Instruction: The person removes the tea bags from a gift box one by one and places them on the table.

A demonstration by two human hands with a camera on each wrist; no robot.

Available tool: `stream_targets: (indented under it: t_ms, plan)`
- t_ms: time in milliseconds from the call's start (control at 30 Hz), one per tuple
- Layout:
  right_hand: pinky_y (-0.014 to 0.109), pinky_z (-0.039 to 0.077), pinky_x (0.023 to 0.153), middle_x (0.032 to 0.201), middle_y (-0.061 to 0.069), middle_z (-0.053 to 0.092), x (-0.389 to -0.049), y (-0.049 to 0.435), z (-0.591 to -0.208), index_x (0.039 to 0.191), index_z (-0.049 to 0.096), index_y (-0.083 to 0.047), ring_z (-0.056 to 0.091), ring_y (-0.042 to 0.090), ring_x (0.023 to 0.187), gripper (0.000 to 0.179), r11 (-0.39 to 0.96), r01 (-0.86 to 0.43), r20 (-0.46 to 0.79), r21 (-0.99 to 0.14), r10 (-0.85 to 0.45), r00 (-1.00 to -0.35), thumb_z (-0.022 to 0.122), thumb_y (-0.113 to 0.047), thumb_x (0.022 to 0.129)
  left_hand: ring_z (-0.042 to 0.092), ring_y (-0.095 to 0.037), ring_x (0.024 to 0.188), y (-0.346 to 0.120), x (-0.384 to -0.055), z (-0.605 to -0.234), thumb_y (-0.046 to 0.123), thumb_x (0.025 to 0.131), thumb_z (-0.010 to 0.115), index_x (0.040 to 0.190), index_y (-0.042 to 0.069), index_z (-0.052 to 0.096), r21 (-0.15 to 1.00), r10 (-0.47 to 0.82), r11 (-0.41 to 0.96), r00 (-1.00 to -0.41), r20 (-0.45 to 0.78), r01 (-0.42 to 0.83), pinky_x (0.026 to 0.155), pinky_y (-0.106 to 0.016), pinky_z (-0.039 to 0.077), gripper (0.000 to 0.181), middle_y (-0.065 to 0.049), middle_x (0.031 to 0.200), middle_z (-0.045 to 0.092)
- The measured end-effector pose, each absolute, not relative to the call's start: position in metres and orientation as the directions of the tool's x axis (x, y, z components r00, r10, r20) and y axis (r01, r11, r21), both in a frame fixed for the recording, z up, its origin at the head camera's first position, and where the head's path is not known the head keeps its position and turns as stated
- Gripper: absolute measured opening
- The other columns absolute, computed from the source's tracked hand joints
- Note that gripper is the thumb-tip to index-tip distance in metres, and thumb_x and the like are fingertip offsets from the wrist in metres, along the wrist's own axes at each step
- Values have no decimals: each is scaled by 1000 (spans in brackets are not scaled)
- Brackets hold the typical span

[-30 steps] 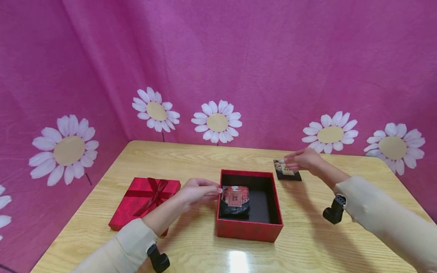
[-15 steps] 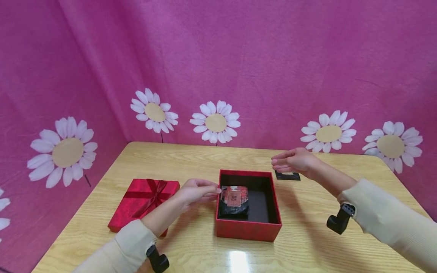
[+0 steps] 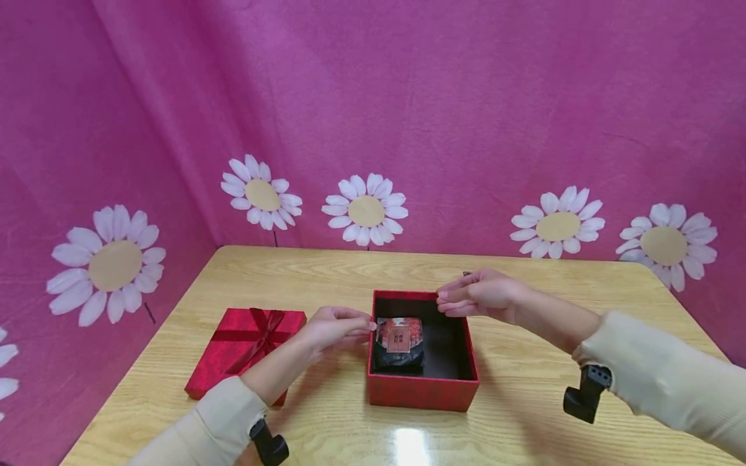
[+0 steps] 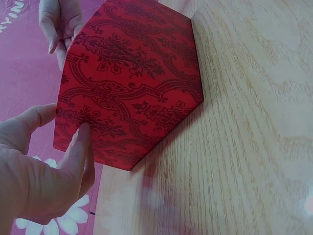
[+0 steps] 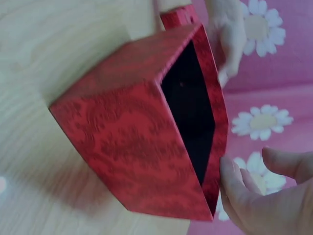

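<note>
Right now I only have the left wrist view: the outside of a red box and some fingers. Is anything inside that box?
Observer: Yes. One black packet with a red label lies in the left half of the red box.
Operator: Is the other hand holding anything?
Observer: No. The right hand is at the box's far rim, and the right wrist view shows nothing between its fingers.
Operator: Where's the lid?
Observer: A red lid with a ribbon bow lies flat on the table, to the left of the box.
</note>
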State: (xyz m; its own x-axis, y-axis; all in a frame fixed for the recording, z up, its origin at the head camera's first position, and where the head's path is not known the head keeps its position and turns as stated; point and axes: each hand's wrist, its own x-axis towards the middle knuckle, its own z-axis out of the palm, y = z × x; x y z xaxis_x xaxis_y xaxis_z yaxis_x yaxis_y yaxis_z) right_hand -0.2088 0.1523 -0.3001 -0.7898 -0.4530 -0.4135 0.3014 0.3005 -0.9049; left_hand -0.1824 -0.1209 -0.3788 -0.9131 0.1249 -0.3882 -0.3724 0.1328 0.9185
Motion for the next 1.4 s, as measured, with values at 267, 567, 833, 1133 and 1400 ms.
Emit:
stream_targets:
  t_ms: [267,567,833,1133,1400]
  plan:
    - [32,55,93,137,27,53,-198,130,-308,134,44,15,69,14,96,44,352,353,-480,-867,-395,-783,53,-7,96,71,-12,88,-122,-183,-380,12,85,71,115,-4,63,919,132,123,-911,-391,-376,93,-37,56,35,-14,107,73]
    - [13,55,66,93,4,59,-190,104,-325,123,55,12,57,6,73,41,446,390,-542,-806,-290,-788,61,-16,93,72,-17,91,-122,-183,-380,13,85,72,113,-2,65,913,113,134,-909,-400,-385,94,-38,56,33,-14,109,72]
    - [13,52,60,88,5,51,-186,93,-338,114,52,8,52,9,70,35,442,447,-576,-778,-217,-789,63,-16,92,72,-16,89,-121,-180,-381,11,85,71,111,-3,66,915,118,119,-910,-398,-384,90,-36,58,29,-15,106,73]
    - [37,52,99,100,8,55,-179,88,-341,115,56,8,53,21,96,32,476,404,-554,-781,-228,-801,58,-15,93,72,-16,88,-121,-181,-381,10,86,70,112,-3,66,919,129,108,-911,-392,-380,89,-35,58,29,-16,108,72]
    - [40,50,100,94,6,53,-181,87,-343,112,57,7,51,20,92,29,463,414,-552,-783,-212,-807,59,-16,93,72,-18,91,-121,-182,-378,11,86,71,112,-2,66,918,119,119,-912,-392,-378,92,-38,57,30,-16,109,72]
